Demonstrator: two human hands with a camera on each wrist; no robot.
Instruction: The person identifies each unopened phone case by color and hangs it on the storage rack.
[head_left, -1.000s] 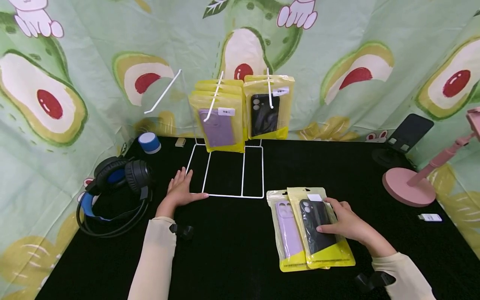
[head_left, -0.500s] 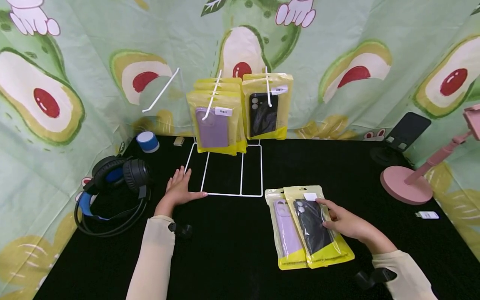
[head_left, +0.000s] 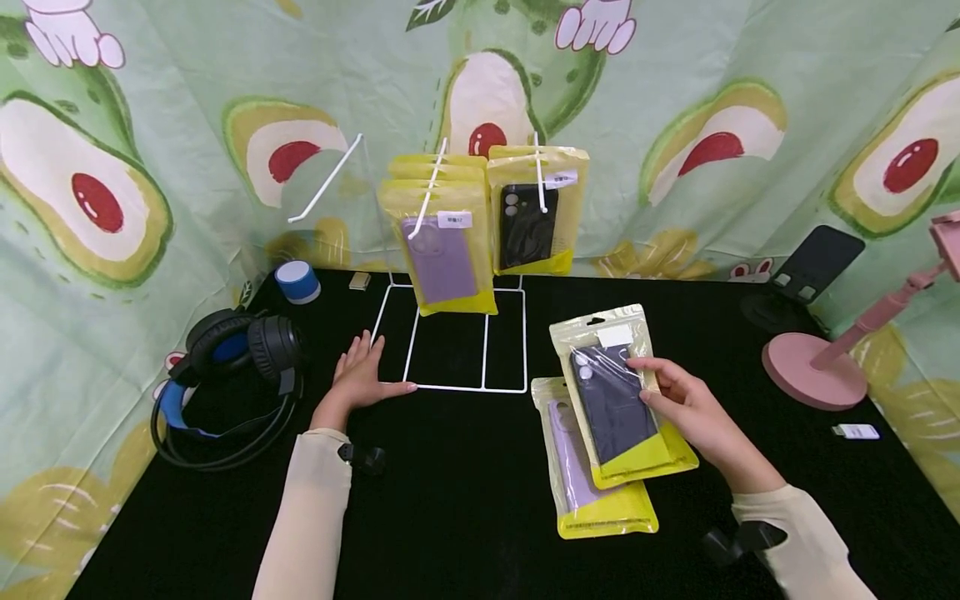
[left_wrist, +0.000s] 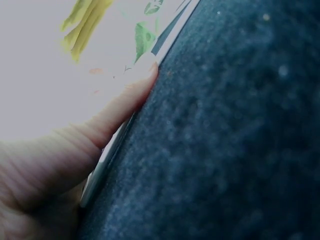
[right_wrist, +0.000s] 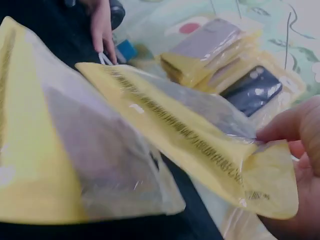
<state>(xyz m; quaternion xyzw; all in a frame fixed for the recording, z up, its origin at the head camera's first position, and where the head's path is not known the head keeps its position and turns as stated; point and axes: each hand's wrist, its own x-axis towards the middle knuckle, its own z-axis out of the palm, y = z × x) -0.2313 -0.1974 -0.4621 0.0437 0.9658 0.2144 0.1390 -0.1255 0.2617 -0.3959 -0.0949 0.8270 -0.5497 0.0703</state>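
My right hand (head_left: 693, 408) pinches the right edge of a yellow clear-front pouch with a black phone case (head_left: 611, 404), tilted up over a second pouch. That one, holding a purple phone case (head_left: 573, 467), lies on the black cloth. In the right wrist view the gripped pouch (right_wrist: 185, 135) hangs from the thumb and fingers. My left hand (head_left: 360, 375) rests with spread fingers on the front left corner of the white wire rack base (head_left: 465, 389). On the rack's middle hook hang several purple-case pouches (head_left: 442, 258); a black-case pouch (head_left: 531, 225) hangs on the right hook.
The rack's left hook (head_left: 326, 179) holds nothing. Headphones (head_left: 232, 375) and a blue-and-white cylinder (head_left: 297, 282) are at the left. A pink stand (head_left: 817, 371), a black phone stand (head_left: 810, 267) and a USB stick (head_left: 857, 432) are at the right. A patterned curtain hangs behind.
My right hand has lifted the black-case pouch off the purple-case one and moved it slightly forward. The left hand stays on the rack base. The pouches on the middle hook have swung a little.
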